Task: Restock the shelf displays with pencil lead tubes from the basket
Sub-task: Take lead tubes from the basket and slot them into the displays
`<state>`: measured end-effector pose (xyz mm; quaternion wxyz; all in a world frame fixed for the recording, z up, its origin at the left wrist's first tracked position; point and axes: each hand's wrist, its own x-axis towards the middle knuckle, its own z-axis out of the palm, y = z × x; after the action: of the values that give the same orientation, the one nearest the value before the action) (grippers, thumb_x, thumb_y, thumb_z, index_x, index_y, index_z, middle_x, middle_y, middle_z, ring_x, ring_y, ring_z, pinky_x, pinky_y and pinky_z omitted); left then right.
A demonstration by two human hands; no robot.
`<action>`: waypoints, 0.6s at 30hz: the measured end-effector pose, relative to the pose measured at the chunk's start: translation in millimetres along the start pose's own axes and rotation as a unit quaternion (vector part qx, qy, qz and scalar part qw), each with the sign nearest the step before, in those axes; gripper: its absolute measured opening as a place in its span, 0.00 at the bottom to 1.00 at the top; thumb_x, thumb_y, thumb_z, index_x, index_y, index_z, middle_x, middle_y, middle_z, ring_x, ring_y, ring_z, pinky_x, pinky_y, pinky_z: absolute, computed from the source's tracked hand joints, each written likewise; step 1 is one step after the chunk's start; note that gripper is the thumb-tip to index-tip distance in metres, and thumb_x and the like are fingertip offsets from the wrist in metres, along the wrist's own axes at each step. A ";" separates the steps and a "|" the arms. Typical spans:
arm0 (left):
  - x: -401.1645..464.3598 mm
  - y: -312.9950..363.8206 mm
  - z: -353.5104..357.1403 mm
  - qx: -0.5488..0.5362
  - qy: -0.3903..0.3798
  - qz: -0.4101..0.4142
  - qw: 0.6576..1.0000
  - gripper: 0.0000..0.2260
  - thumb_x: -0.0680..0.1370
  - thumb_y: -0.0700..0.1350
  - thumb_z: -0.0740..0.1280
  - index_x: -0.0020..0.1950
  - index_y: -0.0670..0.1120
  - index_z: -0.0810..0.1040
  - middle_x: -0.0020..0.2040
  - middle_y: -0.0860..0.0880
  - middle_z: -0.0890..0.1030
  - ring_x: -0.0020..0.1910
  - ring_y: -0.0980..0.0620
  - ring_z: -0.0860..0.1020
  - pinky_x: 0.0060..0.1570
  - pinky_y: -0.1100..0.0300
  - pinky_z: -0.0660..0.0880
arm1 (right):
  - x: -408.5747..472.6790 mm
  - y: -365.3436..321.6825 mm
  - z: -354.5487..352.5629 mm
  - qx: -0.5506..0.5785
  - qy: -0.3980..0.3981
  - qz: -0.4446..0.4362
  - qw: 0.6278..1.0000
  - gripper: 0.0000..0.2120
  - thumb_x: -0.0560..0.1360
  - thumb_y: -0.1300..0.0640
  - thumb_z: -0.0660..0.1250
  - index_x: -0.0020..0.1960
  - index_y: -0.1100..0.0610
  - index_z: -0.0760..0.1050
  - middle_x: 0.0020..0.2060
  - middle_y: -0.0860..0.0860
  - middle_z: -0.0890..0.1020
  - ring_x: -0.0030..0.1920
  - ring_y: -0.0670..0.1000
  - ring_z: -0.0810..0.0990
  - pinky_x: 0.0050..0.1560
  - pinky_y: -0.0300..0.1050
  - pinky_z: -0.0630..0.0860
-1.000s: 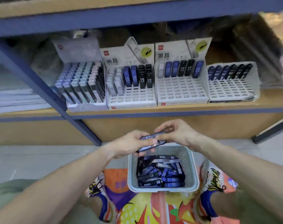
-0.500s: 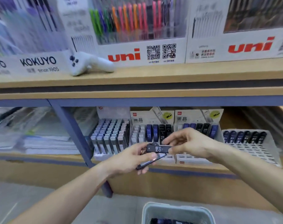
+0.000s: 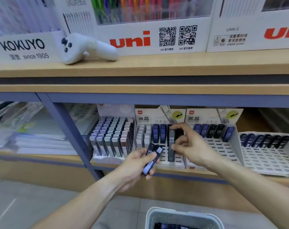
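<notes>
basket (image 3: 181,217) on floor, below shelf | four display trays side by side on lower shelf (image 3: 173,172) | game controller (image 3: 86,47) on upper shelf (image 3: 140,66)

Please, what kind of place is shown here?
Most likely a stationery shop: branded uni pen display boxes on the upper shelf, slotted lead-tube trays below, and a restocking basket on the floor.

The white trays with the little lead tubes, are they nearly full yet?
Not yet. Done: the leftmost tray looks packed. In hand: the right hand pinches a dark grey HB 0.5 tube in front of the second white tray, while the left hand grips a few more dark tubes. Left: the two right-hand trays show many empty slots, and the white basket still holds tubes.
</notes>
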<state>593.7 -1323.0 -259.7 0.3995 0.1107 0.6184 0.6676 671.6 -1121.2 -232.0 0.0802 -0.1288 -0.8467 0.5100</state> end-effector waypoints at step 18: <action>16.6 -12.9 11.9 -0.089 0.058 -0.039 0.994 0.08 0.81 0.35 0.65 0.60 0.37 0.73 0.44 0.39 0.84 0.28 0.46 0.74 0.22 0.60 0.66 | 15.5 25.8 9.1 -0.272 0.118 -0.225 0.928 0.14 0.77 0.60 0.71 0.58 0.50 0.72 0.40 0.45 0.80 0.40 0.51 0.79 0.40 0.53 0.79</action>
<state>595.6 -1304.2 -274.8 0.3971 0.0110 0.5824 0.7092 657.8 -1112.7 -259.0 0.2539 -0.0108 -0.9441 0.2101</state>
